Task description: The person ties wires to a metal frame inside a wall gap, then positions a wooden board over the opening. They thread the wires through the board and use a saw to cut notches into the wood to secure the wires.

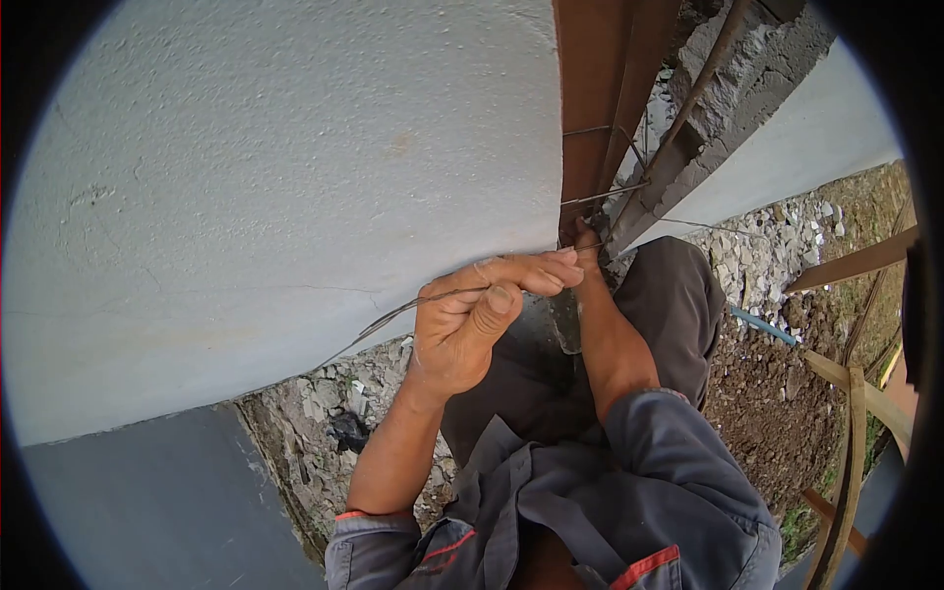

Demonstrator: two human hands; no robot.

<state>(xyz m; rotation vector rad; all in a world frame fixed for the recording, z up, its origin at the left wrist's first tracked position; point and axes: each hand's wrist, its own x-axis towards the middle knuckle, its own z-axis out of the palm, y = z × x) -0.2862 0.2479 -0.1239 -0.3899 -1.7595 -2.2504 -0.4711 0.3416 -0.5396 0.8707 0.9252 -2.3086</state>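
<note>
Thin bent wire [385, 318], several strands of it, runs across the palm of my left hand [464, 320]. The thumb is folded toward the outstretched fingers, with the wire between them. One end of the wire trails down to the left, along the lower edge of the white wall [295, 177]. My right hand [587, 248] reaches into the narrow gap beside a brown board [596, 79]. Its fingers are mostly hidden there, so what they hold does not show. Thin wires [610, 195] cross the gap just above it, near a rusty steel bar [703, 84].
A rough, broken concrete column [757, 74] stands at upper right. Rubble [777, 246] covers the ground on both sides of my knees. Wooden strips [851, 462] and a blue pipe piece [763, 325] lie at right. A grey slab [147, 501] fills the lower left.
</note>
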